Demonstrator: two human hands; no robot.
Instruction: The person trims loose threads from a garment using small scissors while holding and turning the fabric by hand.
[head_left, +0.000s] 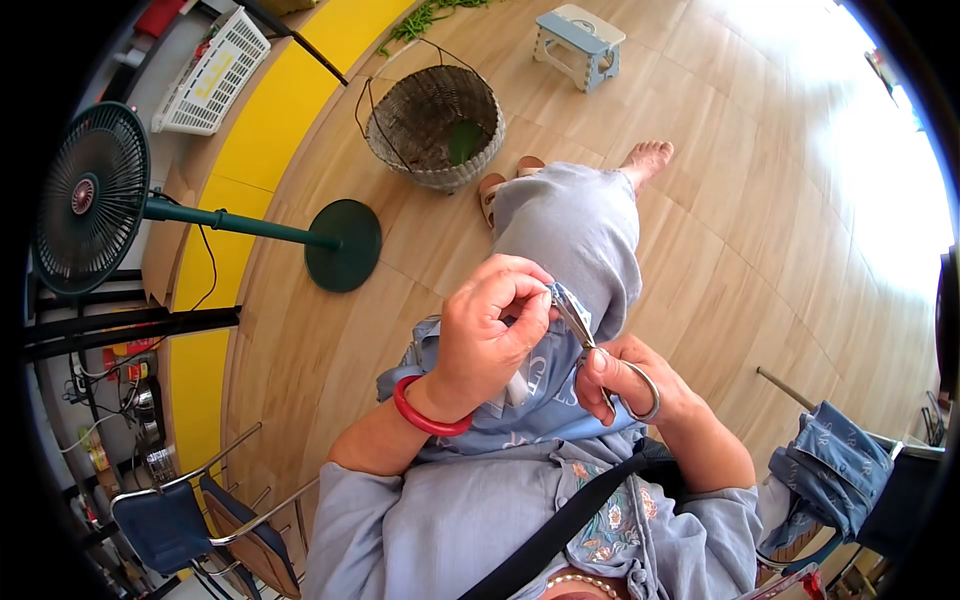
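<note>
My right hand (635, 378) holds metal scissors (572, 315), with a finger and thumb at the ring handles and the blades pointing up toward my left hand. My left hand (490, 318) is closed in a pinch, and a small bit of bluish cloth shows at its fingertips beside the blade tips. Whether the blades touch the cloth, I cannot tell. Across my lap lies a blue cloth (535, 400) with white lettering, partly covered by both hands. A red bangle (428, 410) circles my left wrist.
Ahead on the wood floor stand a woven basket (440, 125) and a small folding stool (580, 45). A green standing fan (240, 222) is to the left. Chairs (175, 520) stand at lower left, and folded blue cloth (835, 470) hangs at right.
</note>
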